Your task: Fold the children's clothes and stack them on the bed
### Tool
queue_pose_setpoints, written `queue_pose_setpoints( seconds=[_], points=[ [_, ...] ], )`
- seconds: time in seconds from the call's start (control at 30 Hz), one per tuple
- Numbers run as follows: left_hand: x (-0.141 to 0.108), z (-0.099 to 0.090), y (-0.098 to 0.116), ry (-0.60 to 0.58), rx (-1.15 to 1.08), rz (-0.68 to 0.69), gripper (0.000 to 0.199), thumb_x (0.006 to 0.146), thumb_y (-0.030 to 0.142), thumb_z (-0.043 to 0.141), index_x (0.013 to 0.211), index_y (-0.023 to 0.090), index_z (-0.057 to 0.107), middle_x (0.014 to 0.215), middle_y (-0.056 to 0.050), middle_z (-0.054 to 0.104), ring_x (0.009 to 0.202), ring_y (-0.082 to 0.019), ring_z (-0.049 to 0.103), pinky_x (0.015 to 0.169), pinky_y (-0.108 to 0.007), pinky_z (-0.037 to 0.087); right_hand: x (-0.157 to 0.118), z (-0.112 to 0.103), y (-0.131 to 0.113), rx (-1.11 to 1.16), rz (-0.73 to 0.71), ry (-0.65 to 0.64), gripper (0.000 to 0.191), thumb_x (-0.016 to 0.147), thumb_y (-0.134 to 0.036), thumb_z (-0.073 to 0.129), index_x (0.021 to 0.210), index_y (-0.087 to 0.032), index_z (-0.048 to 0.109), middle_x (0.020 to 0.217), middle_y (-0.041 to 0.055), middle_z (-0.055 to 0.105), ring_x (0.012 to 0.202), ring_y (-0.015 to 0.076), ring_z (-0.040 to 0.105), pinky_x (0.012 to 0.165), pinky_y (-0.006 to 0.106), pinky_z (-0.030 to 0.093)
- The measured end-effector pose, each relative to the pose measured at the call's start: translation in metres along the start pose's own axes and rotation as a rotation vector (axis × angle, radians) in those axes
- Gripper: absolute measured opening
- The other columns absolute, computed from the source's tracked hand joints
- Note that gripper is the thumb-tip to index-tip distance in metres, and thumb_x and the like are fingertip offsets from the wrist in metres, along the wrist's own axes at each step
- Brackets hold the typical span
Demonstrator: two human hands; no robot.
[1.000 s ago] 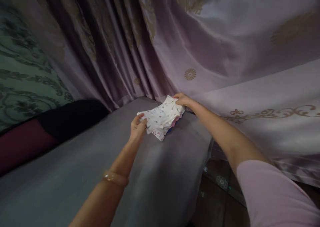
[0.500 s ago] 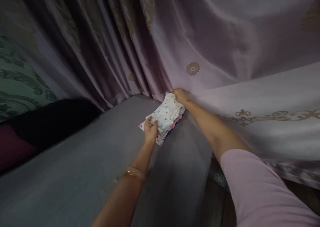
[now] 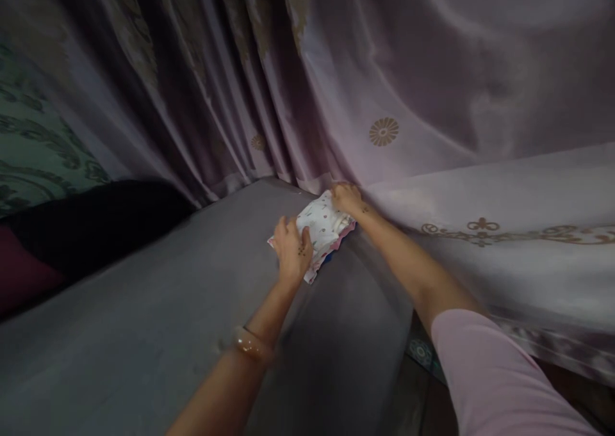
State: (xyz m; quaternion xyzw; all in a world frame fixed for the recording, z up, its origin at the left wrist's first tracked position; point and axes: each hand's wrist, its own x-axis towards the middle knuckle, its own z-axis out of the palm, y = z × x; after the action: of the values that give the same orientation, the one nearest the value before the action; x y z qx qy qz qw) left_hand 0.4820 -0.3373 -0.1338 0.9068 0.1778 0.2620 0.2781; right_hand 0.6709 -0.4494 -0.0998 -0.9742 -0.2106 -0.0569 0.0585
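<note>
A small white garment (image 3: 318, 221) with a scattered print lies folded on top of a little pile of cloth. Pink cloth (image 3: 342, 234) and a bit of blue cloth (image 3: 329, 255) stick out from under its right side. My left hand (image 3: 292, 247) rests on the near left end of the pile, its fingers spread over the white garment. At the far right end, the fingers of my right hand (image 3: 346, 199) curl over the garment's edge; their tips are partly hidden.
The pile sits near the far corner of a grey covered surface (image 3: 168, 321). Mauve curtains (image 3: 331, 122) hang behind and to the right. A black object (image 3: 106, 231) with a maroon part lies along the left edge. Dark floor (image 3: 418, 391) shows below right.
My left hand has moved forward and slightly right, further over the pile. The garment's far end, raised toward the curtain before, now lies lower under my right hand. The view has shifted slightly.
</note>
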Motion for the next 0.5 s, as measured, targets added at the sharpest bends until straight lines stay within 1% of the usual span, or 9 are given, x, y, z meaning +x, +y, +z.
queue_pose_setpoints(
  seconds=[0.07,0.1,0.13,0.2,0.27,0.3,0.37,0.43,0.5],
  points=[
    [0.001,0.003,0.002,-0.105,0.076,0.143,0.048,0.093,0.04,0.041,0.135,0.017,0.048,0.146,-0.014,0.043,0.14,-0.031,0.027,0.114,-0.053,0.016,0.0,0.003,-0.01,0.025,-0.058,-0.014,0.046,0.099,-0.036,0.025,0.129,-0.016,0.055,0.134,0.015,0.055,0.128,0.0279,0.044,0.106,0.044,0.03],
    [0.001,0.005,0.001,-0.157,0.113,0.185,0.052,0.093,0.045,0.039,0.137,0.017,0.046,0.147,-0.014,0.041,0.142,-0.031,0.024,0.115,-0.053,0.011,-0.001,0.005,-0.014,0.039,-0.072,-0.029,0.05,0.099,-0.042,0.022,0.132,-0.018,0.053,0.138,0.0137,0.052,0.132,0.0292,0.04,0.108,0.049,0.027],
    [0.002,0.008,-0.001,-0.209,0.143,0.198,0.057,0.093,0.05,0.037,0.14,0.017,0.044,0.149,-0.014,0.039,0.143,-0.032,0.021,0.115,-0.054,0.008,-0.001,0.009,-0.017,0.055,-0.072,-0.053,0.054,0.099,-0.047,0.02,0.136,-0.02,0.049,0.142,0.0125,0.047,0.135,0.0311,0.035,0.108,0.055,0.023],
    [0.004,0.013,-0.009,-0.311,0.161,0.166,0.066,0.091,0.059,0.036,0.143,0.019,0.039,0.152,-0.014,0.033,0.143,-0.034,0.018,0.114,-0.057,0.01,-0.001,0.016,-0.018,0.082,-0.028,-0.116,0.061,0.097,-0.056,0.016,0.142,-0.024,0.043,0.15,0.0106,0.038,0.139,0.0353,0.025,0.106,0.065,0.016],
    [0.006,0.016,-0.016,-0.392,0.144,0.108,0.073,0.088,0.066,0.036,0.146,0.021,0.035,0.155,-0.014,0.028,0.144,-0.036,0.016,0.111,-0.061,0.014,0.0,0.024,-0.017,0.097,0.018,-0.163,0.065,0.095,-0.06,0.014,0.143,-0.026,0.041,0.154,0.0087,0.031,0.141,0.038,0.019,0.105,0.07,0.01],
    [0.006,0.017,-0.019,-0.41,0.134,0.083,0.076,0.087,0.068,0.036,0.147,0.022,0.033,0.156,-0.014,0.025,0.144,-0.036,0.015,0.111,-0.062,0.015,0.0,0.028,-0.015,0.096,0.027,-0.171,0.065,0.095,-0.06,0.013,0.143,-0.027,0.042,0.154,0.0078,0.03,0.141,0.0387,0.017,0.104,0.071,0.008],
    [0.007,0.019,-0.022,-0.409,0.125,0.051,0.079,0.085,0.071,0.037,0.147,0.023,0.032,0.157,-0.013,0.022,0.145,-0.036,0.012,0.11,-0.063,0.015,0.003,0.033,-0.013,0.093,0.025,-0.171,0.065,0.094,-0.06,0.014,0.142,-0.028,0.043,0.155,0.0069,0.029,0.14,0.04,0.018,0.103,0.073,0.006],
    [0.009,0.021,-0.021,-0.405,0.118,0.039,0.078,0.084,0.071,0.037,0.147,0.024,0.033,0.157,-0.012,0.022,0.145,-0.035,0.011,0.111,-0.063,0.014,0.005,0.036,-0.013,0.088,0.017,-0.175,0.064,0.094,-0.06,0.015,0.142,-0.028,0.043,0.155,0.0073,0.029,0.14,0.0407,0.02,0.102,0.074,0.007],
    [0.011,0.022,-0.019,-0.427,0.098,0.03,0.079,0.083,0.072,0.039,0.146,0.025,0.034,0.157,-0.012,0.023,0.145,-0.035,0.012,0.111,-0.062,0.014,0.006,0.036,-0.013,0.076,0.023,-0.18,0.063,0.094,-0.059,0.016,0.142,-0.029,0.043,0.155,0.0078,0.028,0.14,0.0409,0.02,0.101,0.074,0.009]
  ],
)
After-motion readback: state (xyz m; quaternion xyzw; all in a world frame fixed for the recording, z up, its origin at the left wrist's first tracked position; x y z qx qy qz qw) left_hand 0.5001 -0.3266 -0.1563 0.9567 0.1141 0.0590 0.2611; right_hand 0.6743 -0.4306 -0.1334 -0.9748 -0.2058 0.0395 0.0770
